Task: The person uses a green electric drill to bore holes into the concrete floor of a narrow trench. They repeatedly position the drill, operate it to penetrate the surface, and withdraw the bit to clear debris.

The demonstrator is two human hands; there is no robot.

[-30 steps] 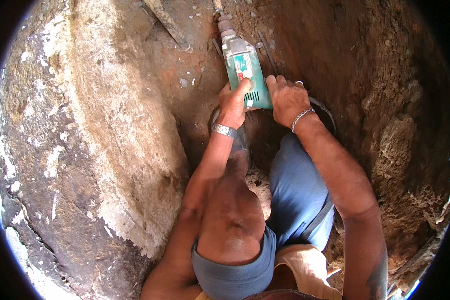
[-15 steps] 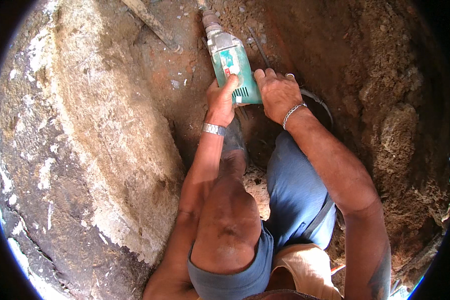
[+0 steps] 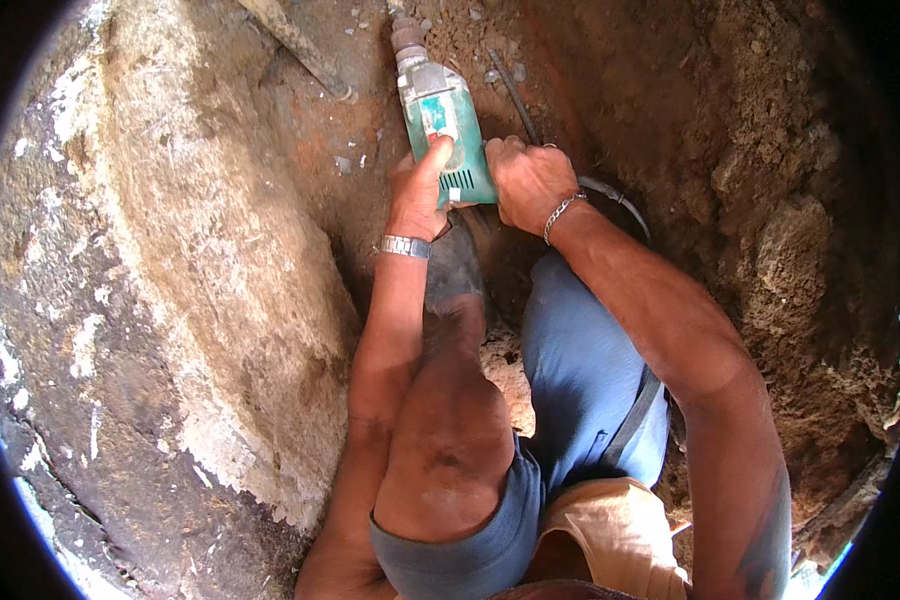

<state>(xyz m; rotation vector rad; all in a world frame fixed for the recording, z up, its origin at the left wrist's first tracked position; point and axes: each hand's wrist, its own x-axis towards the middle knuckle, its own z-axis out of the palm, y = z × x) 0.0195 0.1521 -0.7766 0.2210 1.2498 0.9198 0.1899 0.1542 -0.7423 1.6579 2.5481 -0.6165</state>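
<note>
A green power drill with a grey front housing points away from me toward the top edge of the view. Its dusty chuck is at the far end, and the tip of the bit runs toward the top of the picture. My left hand is wrapped round the drill's body from the left, thumb on its upper side. On the right, my right hand is closed round the handle, which its fingers mostly hide. A grey cable curves out beside my right wrist.
A large pale rock face rises on the left. Rough brown earth walls the right side. A pole leans at the top left, and a thin rod lies beyond my right hand. My bent knee is below the drill.
The drill and both hands have shifted slightly to the left in view. Both hands keep their hold on it.
</note>
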